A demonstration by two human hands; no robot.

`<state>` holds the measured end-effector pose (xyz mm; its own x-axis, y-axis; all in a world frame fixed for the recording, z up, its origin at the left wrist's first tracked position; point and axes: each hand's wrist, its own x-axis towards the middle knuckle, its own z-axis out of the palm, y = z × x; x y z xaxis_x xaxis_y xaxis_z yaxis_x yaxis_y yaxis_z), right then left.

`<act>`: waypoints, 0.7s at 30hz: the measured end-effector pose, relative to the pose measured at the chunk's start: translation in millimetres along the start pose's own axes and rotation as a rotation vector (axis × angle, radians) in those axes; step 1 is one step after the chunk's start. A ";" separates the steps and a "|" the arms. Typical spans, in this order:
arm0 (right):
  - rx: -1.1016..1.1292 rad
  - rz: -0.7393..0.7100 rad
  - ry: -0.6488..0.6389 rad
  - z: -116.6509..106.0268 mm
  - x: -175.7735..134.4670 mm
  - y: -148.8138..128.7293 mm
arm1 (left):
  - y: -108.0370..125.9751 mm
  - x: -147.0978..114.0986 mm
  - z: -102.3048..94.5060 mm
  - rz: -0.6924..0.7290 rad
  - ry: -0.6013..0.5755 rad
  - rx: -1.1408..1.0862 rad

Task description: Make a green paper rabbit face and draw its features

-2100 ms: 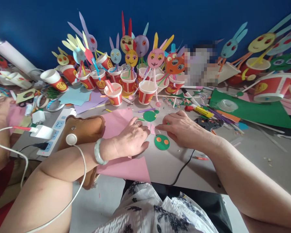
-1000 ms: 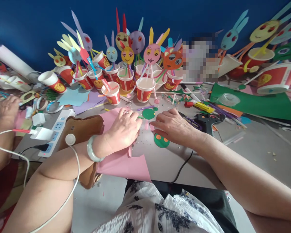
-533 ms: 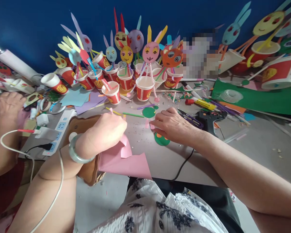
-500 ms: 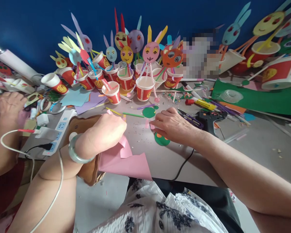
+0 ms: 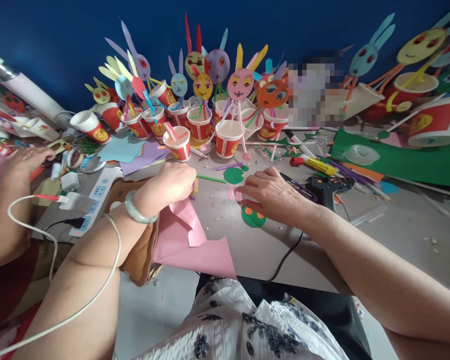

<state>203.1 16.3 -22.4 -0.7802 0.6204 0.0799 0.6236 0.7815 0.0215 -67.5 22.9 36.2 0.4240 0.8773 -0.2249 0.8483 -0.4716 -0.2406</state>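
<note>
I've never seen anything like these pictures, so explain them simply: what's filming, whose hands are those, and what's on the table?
There's no machine handling things. A camera worn on someone's head looks forward and down, so the two middle hands are the wearer's. The left hand is beside the pink paper; its fingers are turned away, so any grip is hidden. The right hand has its fingertips at small pink strips, close to a green disc with orange spots. Behind stand paper cups, many with paper heads. The hand at far left is another person's.
</note>
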 end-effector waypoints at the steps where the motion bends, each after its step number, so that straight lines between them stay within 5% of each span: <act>1: 0.004 0.000 0.000 0.3 -0.2 0.4 | -0.5 2.8 1.7 0.001 0.002 -0.008; 7: 0.038 -0.008 0.024 4.2 -0.2 3.1 | -4.4 14.5 20.7 0.022 -0.059 -0.001; 13: 0.116 -0.002 0.035 4.0 -1.7 6.8 | -9.2 15.6 38.7 0.049 0.024 -0.015; 21: 0.120 0.002 0.029 5.4 -2.0 8.8 | -7.5 17.9 30.5 0.072 -0.020 -0.070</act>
<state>209.9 22.3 -27.7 -0.7761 0.6210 0.1091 0.6133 0.7837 -0.0984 -76.0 39.4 5.1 0.4786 0.8393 -0.2578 0.8365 -0.5251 -0.1567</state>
